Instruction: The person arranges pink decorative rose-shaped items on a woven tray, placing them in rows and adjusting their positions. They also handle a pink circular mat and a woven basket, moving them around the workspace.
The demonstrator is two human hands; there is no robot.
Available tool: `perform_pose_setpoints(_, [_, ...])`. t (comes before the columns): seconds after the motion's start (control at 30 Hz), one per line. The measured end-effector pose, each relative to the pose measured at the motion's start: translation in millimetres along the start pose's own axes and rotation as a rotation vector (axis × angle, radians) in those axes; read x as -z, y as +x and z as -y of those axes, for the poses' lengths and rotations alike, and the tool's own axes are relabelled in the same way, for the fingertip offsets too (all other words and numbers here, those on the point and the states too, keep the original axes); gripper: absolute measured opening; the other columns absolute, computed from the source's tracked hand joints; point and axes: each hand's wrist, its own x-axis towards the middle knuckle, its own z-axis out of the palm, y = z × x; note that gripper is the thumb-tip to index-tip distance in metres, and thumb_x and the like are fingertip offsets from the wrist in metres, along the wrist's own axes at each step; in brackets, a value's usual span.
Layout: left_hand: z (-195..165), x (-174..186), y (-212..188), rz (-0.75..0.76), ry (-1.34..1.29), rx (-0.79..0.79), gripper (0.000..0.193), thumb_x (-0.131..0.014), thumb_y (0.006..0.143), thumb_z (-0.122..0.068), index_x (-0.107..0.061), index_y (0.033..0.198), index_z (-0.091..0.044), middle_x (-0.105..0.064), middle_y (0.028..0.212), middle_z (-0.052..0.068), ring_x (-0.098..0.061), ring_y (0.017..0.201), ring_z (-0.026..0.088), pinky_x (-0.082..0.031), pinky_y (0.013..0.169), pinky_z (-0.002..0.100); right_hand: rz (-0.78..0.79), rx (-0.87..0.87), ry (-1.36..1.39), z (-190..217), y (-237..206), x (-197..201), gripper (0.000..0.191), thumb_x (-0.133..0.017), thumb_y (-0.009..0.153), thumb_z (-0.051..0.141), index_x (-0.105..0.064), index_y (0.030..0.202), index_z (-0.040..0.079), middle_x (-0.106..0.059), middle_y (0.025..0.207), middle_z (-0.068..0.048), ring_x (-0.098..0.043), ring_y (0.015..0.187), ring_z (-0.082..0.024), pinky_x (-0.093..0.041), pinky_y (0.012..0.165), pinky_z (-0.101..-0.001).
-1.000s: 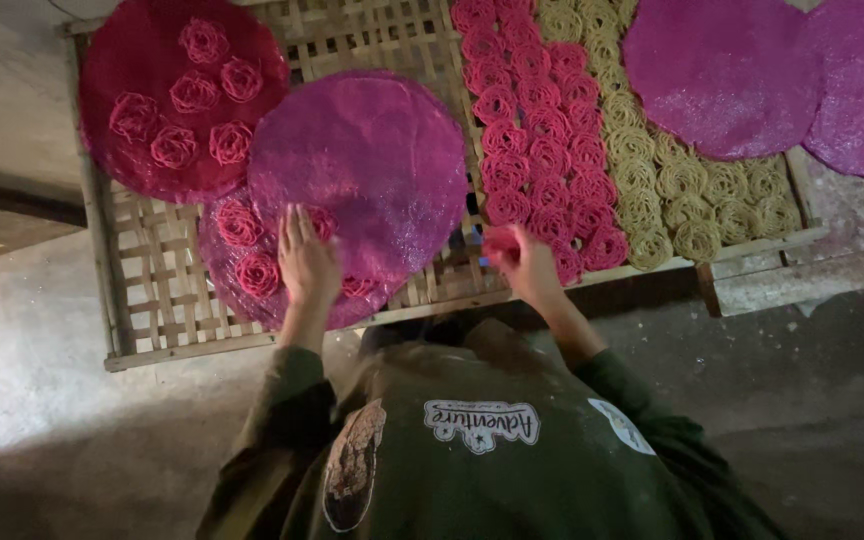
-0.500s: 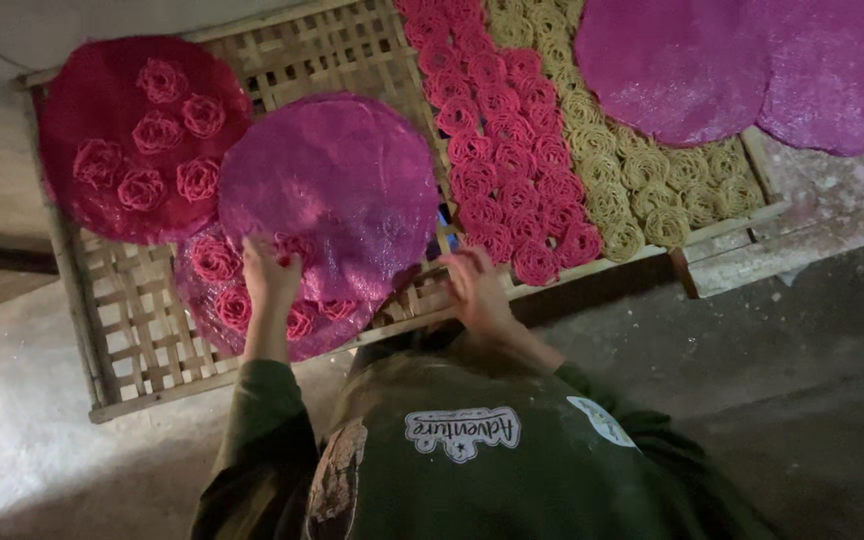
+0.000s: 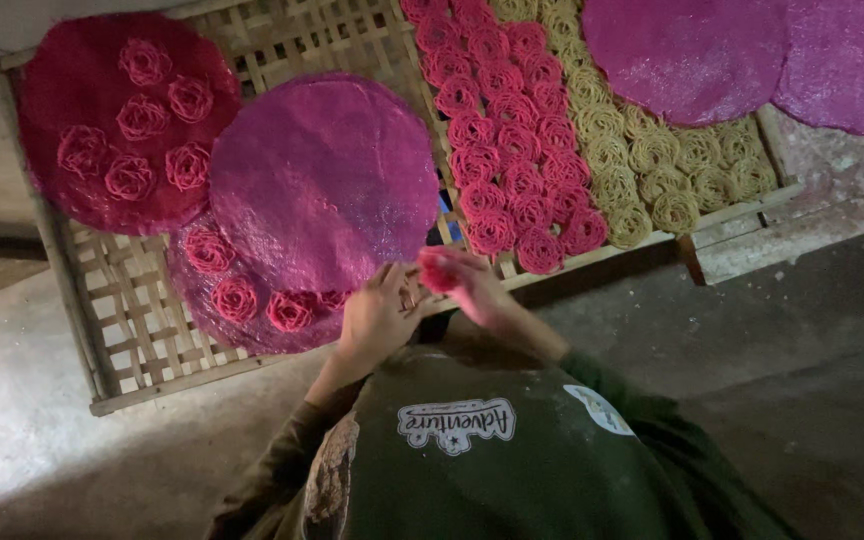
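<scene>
head view, biggest thing first: what's laid out?

a woven bamboo tray [image 3: 132,310] on the concrete floor [image 3: 812,360], spanning most of the frame. on it lie a dark red disc [image 3: 72,70] carrying rosettes, a plain magenta disc [image 3: 322,180] overlapping a lower one, and two more magenta discs [image 3: 682,50] at the far right.

and between the discs?

rows of red rosettes [image 3: 502,130], then yellow coils [image 3: 642,160] just beside them, packed touching each other.

where are the hands, compared with a second ago?

a second ago they were spread apart: the left hand [image 3: 377,320] rested on the near edge of the magenta disc, the right hand [image 3: 482,290] was out by the end of the red rows. now both have come together at the tray's near edge, just above the green shirt [image 3: 512,470].

so nothing is being touched on the tray?

as far as i can see, no. the disc lies flat and free, and the work has narrowed to a small red coil [image 3: 437,272] held up between the two hands, near the last red rosette but apart from it.

how is it gripped?

the right fingers are closed around it. the left fingers curl in against its side, but whether they pinch it or only meet it i cannot tell.
</scene>
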Motion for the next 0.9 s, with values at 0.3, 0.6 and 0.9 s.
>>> perform_pose_setpoints(0.3, [13.3,17.9,-18.2,-0.2,-0.051,-0.042,0.034,-0.077,0.084,-0.019,-0.066,0.115,-0.011,-0.067,0.106,0.01,-0.07,0.087,0.036,-0.057,0.068,0.045,-0.306,0.502,-1.526,42.1,-51.1,49.3,0.046,-0.066,0.092,0.014,-0.061,0.136,0.009,-0.065,0.122,-0.023,-0.06,0.113,-0.044,-0.051,0.093,-0.0508])
perform_pose_setpoints(0.6, [62.9,31.5,-19.6,-0.175,-0.021,0.228,0.029,-0.067,0.095,-0.02,-0.062,0.122,-0.009,-0.068,0.113,0.007,-0.074,0.078,0.025,-0.061,0.065,0.04,-0.23,0.703,-1.629,74.7,-27.0,-26.3,0.049,-0.07,0.093,0.023,-0.058,0.14,0.014,-0.061,0.13,-0.018,-0.053,0.123,-0.044,-0.046,0.103,-0.0558])
perform_pose_setpoints(0.9, [121.5,67.0,-43.5,-0.427,-0.011,0.324,0.029,-0.069,0.093,-0.021,-0.065,0.119,-0.008,-0.067,0.112,0.015,-0.07,0.083,0.033,-0.058,0.071,0.046,0.652,0.367,-2.021,74.4,90.0,-55.3,0.034,-0.069,0.095,0.029,-0.068,0.127,0.018,-0.056,0.148,-0.001,-0.057,0.135,-0.027,-0.052,0.109,-0.0489])
